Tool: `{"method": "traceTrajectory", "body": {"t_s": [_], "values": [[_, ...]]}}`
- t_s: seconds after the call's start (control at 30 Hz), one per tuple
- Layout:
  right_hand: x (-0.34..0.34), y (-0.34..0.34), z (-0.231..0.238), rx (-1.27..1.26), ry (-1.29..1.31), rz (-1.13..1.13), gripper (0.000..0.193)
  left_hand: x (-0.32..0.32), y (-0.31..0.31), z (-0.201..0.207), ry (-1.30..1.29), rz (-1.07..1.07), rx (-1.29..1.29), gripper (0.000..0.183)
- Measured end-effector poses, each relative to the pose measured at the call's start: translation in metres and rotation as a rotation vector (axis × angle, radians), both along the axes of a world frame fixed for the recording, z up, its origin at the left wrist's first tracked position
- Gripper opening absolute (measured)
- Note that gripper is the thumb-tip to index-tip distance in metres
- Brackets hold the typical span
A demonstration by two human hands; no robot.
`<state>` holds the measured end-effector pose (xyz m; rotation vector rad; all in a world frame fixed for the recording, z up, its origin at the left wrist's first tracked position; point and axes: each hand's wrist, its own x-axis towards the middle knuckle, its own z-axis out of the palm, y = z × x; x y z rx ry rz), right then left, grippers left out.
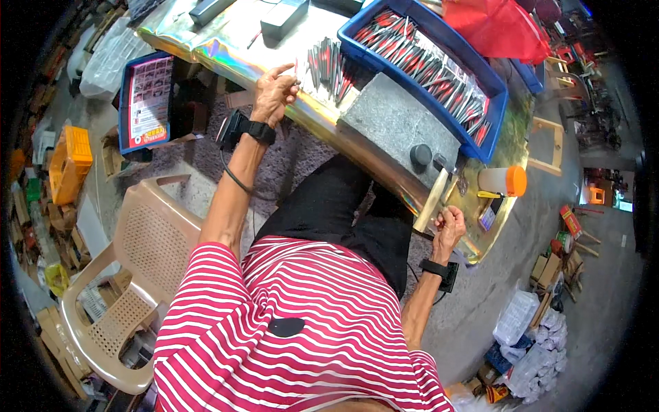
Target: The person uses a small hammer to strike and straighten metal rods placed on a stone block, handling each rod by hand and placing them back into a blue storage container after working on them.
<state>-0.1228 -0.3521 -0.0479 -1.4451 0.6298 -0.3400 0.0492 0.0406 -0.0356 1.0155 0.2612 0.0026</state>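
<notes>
My left hand (276, 95) is over the table's near edge, its fingers curled into a pinch. Whatever they hold, if anything, is too small to name. Just right of it lies a pile of slim black-and-red pieces (328, 69), like small hand tools. My right hand (449, 226) is closed at the table's right end, beside the pale wooden handle of a hammer (432, 199); what lies in its fingers cannot be made out. A grey stone block (398, 113) sits between the hands, with a black round piece (420, 155) on it.
Behind the block a blue crate (500, 103) holds many black-and-red pieces. An orange-lidded jar (495, 180) lies at the table's right end. Black boxes (283, 19) stand at the back left. Another blue crate (123, 110) and a beige plastic chair (154, 226) are on my left.
</notes>
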Motion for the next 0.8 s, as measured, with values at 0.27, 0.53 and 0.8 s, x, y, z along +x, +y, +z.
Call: {"method": "traceTrajectory", "body": {"t_s": [0.27, 0.53, 0.8], "values": [[-0.003, -0.002, 0.018, 0.011, -0.033, -0.036, 0.012, -0.039, -0.038, 0.034, -0.105, -0.197, -0.249, 0.048], [-0.002, 0.034, 0.082, -0.182, -0.183, -0.033, 0.010, -0.065, -0.081, 0.077, -0.163, -0.379, -0.222, 0.041], [-0.004, 0.070, 0.119, -0.169, -0.239, 0.082, 0.012, -0.085, -0.109, 0.099, -0.211, -0.491, -0.064, 0.027]]}}
